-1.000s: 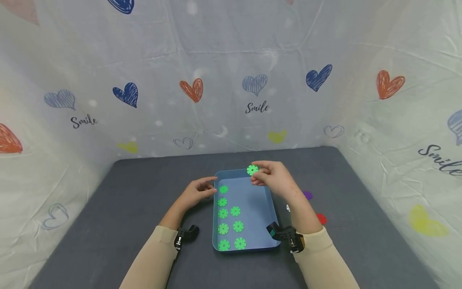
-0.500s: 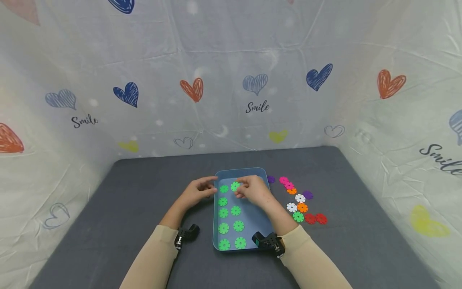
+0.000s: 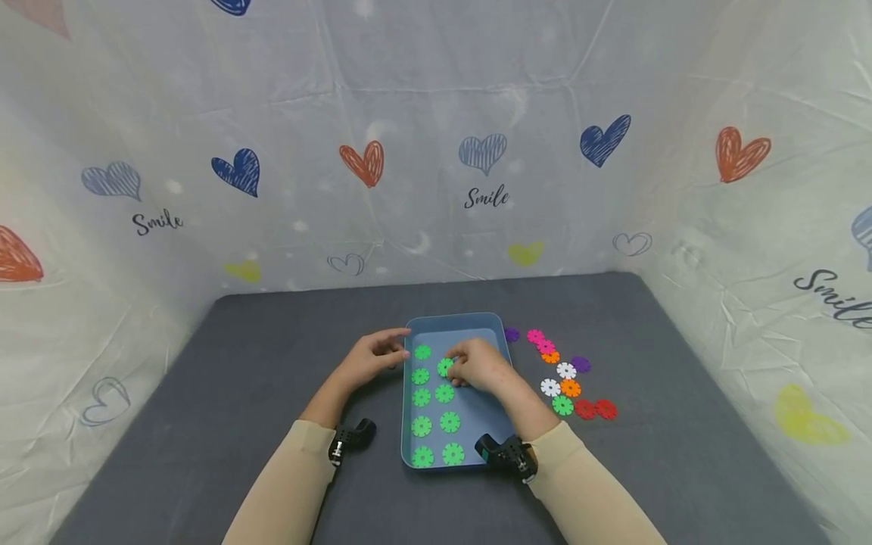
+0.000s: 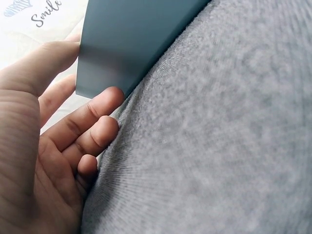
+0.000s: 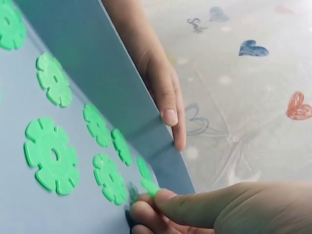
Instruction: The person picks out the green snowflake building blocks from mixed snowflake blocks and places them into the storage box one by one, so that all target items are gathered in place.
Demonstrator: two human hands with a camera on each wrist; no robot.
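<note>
A blue rectangular tray (image 3: 473,412) holds several green notched discs (image 3: 421,426), in a left column and a shorter second column. Over the tray, my right hand (image 3: 482,366) pinches another green notched disc (image 3: 445,368) between thumb and fingers, at the upper end of the second column. The right wrist view shows this disc (image 5: 150,186) tilted, close to the tray floor; whether it touches is unclear. My left hand (image 3: 368,360) is at the tray's upper left side, thumb and fingertips at the wall (image 4: 112,44), fingers loosely bent in the left wrist view.
Right of the tray, loose notched discs lie on the dark grey table (image 3: 286,333): purple (image 3: 580,365), pink (image 3: 536,335), orange (image 3: 570,388), white (image 3: 550,387), red (image 3: 605,409) and one green (image 3: 562,406). A heart-printed curtain (image 3: 409,227) hangs behind.
My right hand has moved left and down from the tray's upper right, bringing the green disc to the second column, then slightly nearer. The left hand stays in place.
</note>
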